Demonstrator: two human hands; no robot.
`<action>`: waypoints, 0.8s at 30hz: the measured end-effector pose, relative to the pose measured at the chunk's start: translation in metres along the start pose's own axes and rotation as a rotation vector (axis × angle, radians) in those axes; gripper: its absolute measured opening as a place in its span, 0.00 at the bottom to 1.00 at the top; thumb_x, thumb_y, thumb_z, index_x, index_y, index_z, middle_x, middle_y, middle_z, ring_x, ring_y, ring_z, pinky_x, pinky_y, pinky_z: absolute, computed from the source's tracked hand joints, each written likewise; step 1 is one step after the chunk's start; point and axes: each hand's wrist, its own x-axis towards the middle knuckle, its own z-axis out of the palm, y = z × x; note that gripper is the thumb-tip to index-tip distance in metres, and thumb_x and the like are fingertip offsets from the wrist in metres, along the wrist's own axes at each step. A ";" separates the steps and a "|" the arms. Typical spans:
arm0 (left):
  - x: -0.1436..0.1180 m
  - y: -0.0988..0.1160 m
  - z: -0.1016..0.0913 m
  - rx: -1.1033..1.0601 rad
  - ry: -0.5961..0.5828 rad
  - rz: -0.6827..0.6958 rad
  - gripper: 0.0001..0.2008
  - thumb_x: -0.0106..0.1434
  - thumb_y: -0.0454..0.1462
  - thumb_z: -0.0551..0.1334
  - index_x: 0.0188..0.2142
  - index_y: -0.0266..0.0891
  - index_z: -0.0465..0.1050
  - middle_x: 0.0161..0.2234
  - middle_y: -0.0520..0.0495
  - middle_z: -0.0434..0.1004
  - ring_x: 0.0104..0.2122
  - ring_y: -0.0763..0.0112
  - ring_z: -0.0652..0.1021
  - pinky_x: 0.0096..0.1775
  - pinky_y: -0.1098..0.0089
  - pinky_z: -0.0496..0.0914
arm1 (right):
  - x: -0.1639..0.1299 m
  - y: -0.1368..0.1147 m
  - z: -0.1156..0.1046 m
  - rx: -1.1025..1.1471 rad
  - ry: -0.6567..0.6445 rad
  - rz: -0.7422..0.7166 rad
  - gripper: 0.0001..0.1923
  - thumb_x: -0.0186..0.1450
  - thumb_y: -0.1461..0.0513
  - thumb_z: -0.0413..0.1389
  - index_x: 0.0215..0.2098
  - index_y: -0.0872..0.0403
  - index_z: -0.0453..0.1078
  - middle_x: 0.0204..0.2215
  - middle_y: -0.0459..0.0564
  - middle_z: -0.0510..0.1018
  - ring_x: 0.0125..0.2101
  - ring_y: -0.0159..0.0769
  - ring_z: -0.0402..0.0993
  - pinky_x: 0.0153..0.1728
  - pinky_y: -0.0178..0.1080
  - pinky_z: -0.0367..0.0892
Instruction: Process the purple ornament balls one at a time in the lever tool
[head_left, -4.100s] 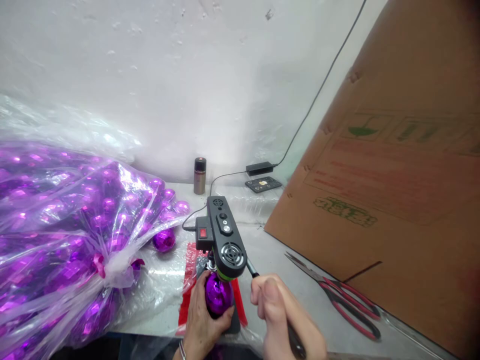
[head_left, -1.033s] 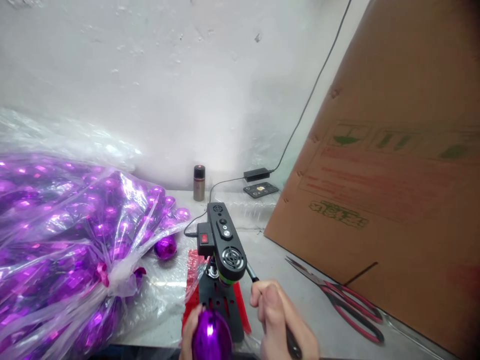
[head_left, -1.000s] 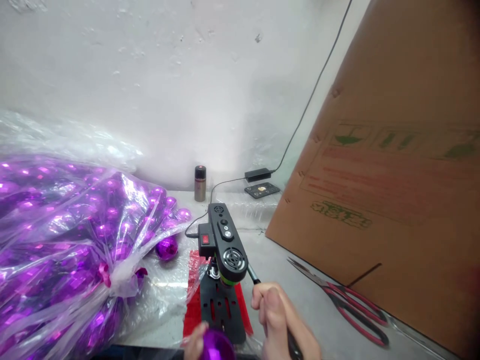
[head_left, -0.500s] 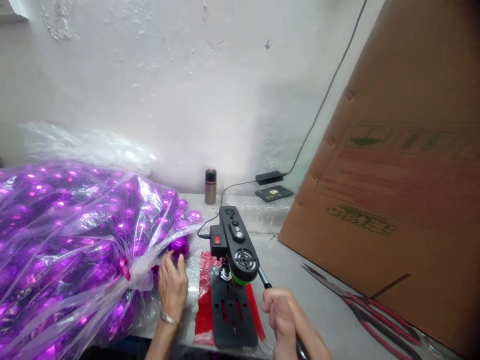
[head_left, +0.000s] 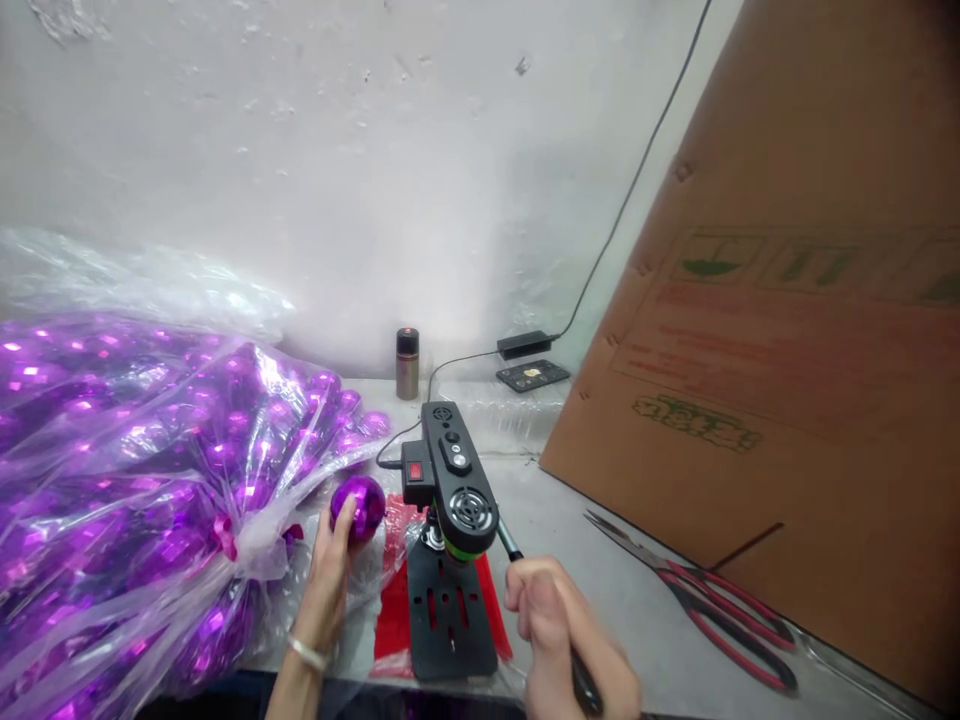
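Observation:
My left hand (head_left: 330,560) is wrapped round a shiny purple ball (head_left: 364,508), thumb over its near side, a little left of a black bench machine. That machine (head_left: 459,480) has round vents, a red switch and a slotted black base plate (head_left: 452,620). Its lever (head_left: 508,532) slopes out to the right, and my right hand (head_left: 562,640) is closed around the black grip. Red sheet material (head_left: 391,610) lies under the base plate. A clear bag (head_left: 262,545), tied at its neck and full of purple balls, rests beside my left hand.
Large scissors (head_left: 697,600) with red and black handles lie at right before a tall cardboard box (head_left: 750,350). Toward the wall stand a dark-capped bottle (head_left: 407,365), a black power adapter (head_left: 525,345) with a cable, and a phone-like slab (head_left: 532,375).
My left hand has closed on the purple ball, which was beyond its fingertips, and lifted it slightly. My right hand keeps its hold on the lever. The view has shifted a little.

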 end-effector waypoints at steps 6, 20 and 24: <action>-0.070 -0.045 0.003 -0.269 -0.089 -0.168 0.44 0.57 0.59 0.76 0.66 0.42 0.70 0.63 0.37 0.82 0.65 0.45 0.80 0.66 0.52 0.75 | 0.016 -0.008 -0.002 -0.023 -0.101 -0.050 0.20 0.82 0.64 0.50 0.29 0.51 0.62 0.24 0.40 0.64 0.25 0.27 0.61 0.29 0.37 0.55; -0.087 -0.069 0.021 0.305 -0.229 0.187 0.42 0.59 0.52 0.71 0.68 0.38 0.68 0.69 0.28 0.76 0.70 0.36 0.75 0.71 0.38 0.68 | 0.012 -0.007 -0.005 -0.037 -0.097 -0.054 0.19 0.82 0.66 0.49 0.31 0.51 0.64 0.26 0.42 0.63 0.25 0.29 0.61 0.29 0.39 0.55; -0.087 -0.070 0.021 0.349 -0.258 0.213 0.42 0.60 0.50 0.72 0.69 0.37 0.67 0.71 0.27 0.73 0.72 0.37 0.72 0.72 0.38 0.66 | 0.011 -0.009 -0.004 -0.037 -0.092 -0.045 0.19 0.83 0.65 0.49 0.31 0.51 0.63 0.26 0.41 0.62 0.25 0.27 0.60 0.29 0.39 0.54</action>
